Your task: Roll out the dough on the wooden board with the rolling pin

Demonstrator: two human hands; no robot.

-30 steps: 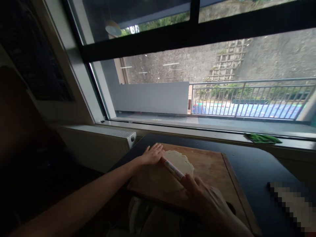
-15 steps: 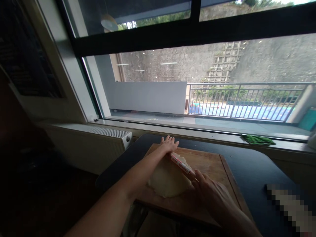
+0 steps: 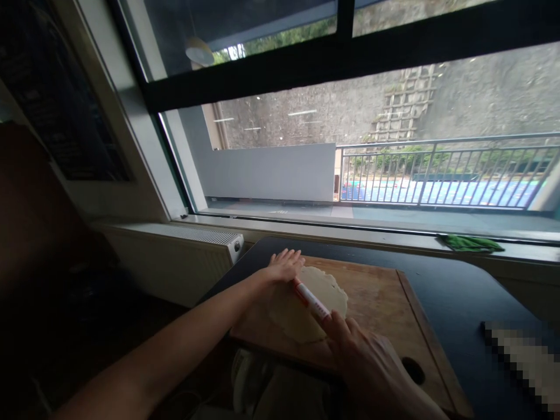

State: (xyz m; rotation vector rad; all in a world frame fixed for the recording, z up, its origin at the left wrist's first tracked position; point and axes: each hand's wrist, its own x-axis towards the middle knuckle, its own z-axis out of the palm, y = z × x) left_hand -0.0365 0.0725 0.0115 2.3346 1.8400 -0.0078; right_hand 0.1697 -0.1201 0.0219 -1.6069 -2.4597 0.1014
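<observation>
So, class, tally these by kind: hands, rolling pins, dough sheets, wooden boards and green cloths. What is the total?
Hands: 2 (left hand, right hand)
Rolling pin: 1
Dough sheet: 1
Wooden board: 1
Green cloth: 1
Total: 6

rolling pin (image 3: 312, 300): both ends hidden, lettering unreadable

I see room to reach over the far right part of the wooden board (image 3: 371, 286) and the desk (image 3: 450, 291) beyond it, up to a pixelated object (image 3: 525, 361). Across the board's left and middle, the rolling pin (image 3: 312, 301), between left hand (image 3: 285, 266) and right hand (image 3: 365, 350), bars the way.
</observation>
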